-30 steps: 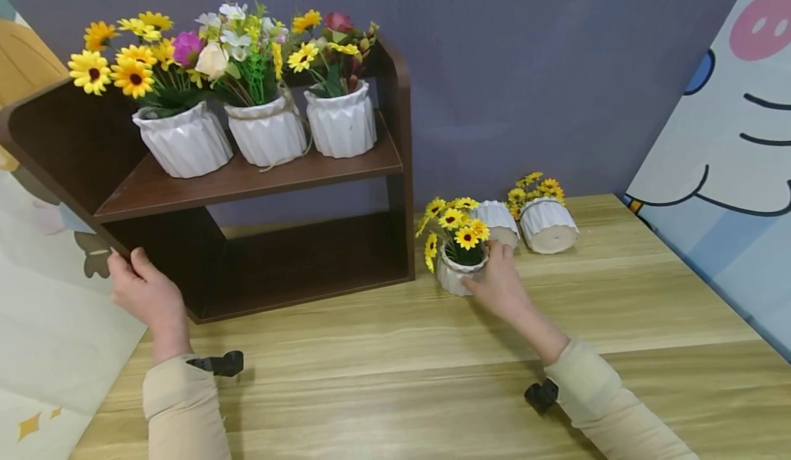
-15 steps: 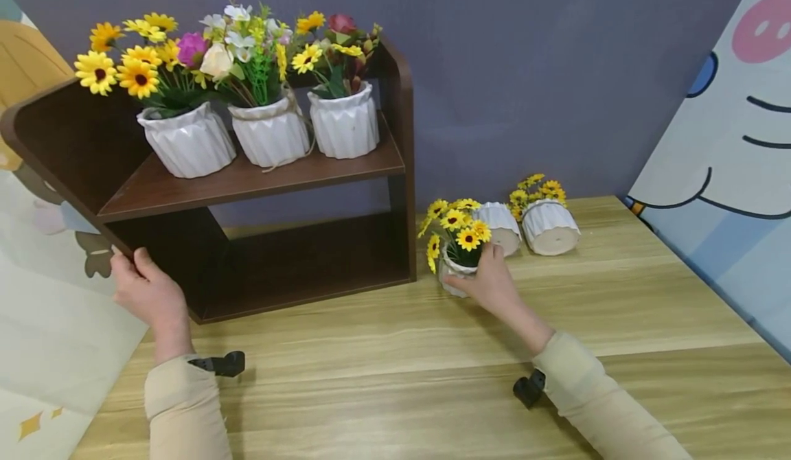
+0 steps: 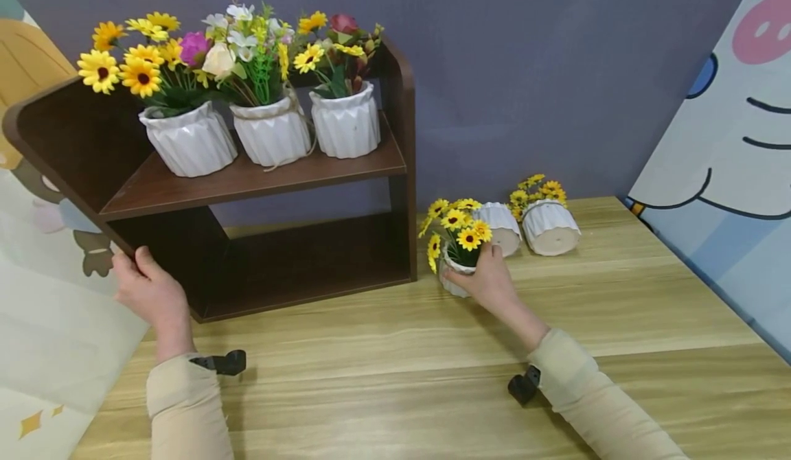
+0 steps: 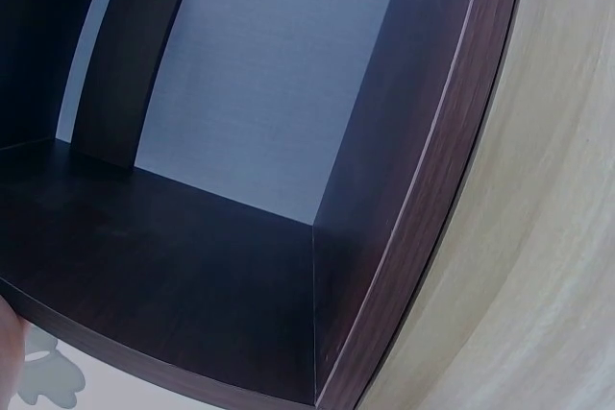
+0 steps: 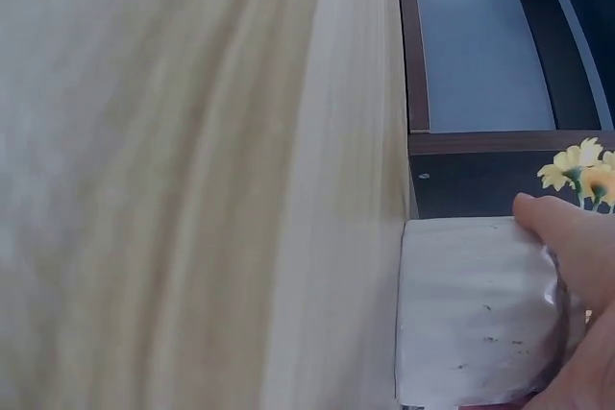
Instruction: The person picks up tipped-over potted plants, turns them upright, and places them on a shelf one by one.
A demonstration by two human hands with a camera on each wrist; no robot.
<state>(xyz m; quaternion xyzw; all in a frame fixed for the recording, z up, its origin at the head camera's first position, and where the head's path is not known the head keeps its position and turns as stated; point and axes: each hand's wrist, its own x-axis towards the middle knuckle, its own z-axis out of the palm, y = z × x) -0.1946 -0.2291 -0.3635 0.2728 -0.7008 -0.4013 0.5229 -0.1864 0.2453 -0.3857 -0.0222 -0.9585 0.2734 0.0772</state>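
Observation:
My left hand (image 3: 153,299) holds the front edge of the left side panel of a dark brown two-tier shelf (image 3: 253,189), its fingertips hidden behind the panel. Only a sliver of that hand shows at the edge of the left wrist view. Right of the shelf, my right hand (image 3: 494,285) grips a small white fluted flowerpot (image 3: 454,285) by its rim, thumb on the near side. Yellow artificial daisies (image 3: 456,223) stick up out of it. The pot stands upright on the table, and its white wall (image 5: 471,319) fills the lower right of the right wrist view.
Three white pots of mixed artificial flowers (image 3: 274,130) stand on the upper shelf board. Two more white pots lie tipped over by the wall: one pot (image 3: 503,226) just behind my right hand, another pot (image 3: 550,230) farther right. The wooden table (image 3: 383,371) stretches across the front.
The right forearm has swung slightly left, and the right thumb has shifted left across the pot's near side. The pot stays in place. My left hand keeps its hold on the shelf.

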